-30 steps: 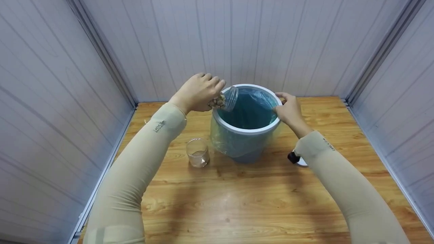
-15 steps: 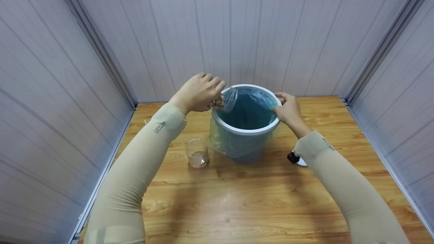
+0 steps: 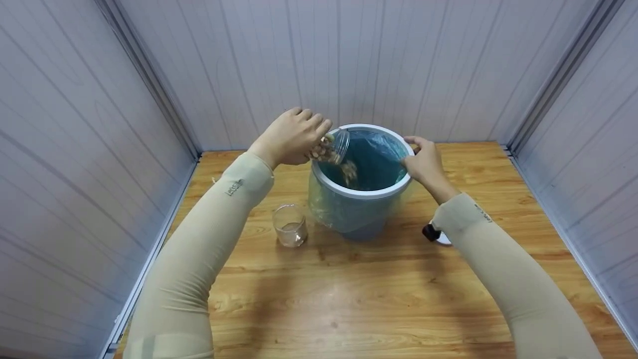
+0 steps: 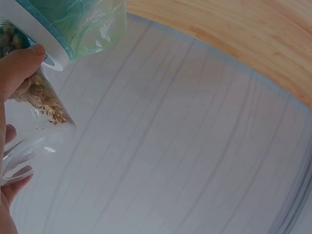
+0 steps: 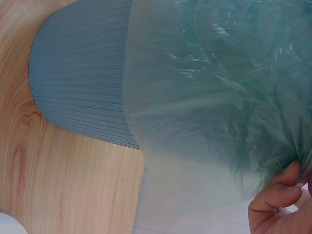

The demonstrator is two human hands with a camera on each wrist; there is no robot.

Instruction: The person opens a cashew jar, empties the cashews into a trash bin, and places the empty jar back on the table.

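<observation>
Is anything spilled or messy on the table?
Nothing looks spilled. The left hand tips a clear glass jar over the blue waste bin with a green plastic liner, and the tan crumbly bits fall inside it. The right hand pinches the liner at the rim. A second small glass jar stands upright on the wooden table.

A bare test booth: white panelled walls (image 3: pixel 349 60) enclosed a wooden table (image 3: pixel 349 299) across the lower frame.

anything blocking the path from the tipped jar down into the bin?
Nothing visible. The left hand tilts the jar over the bin rim, its brown contents falling straight into the open liner. The right hand grips the far rim, off to the side.
</observation>
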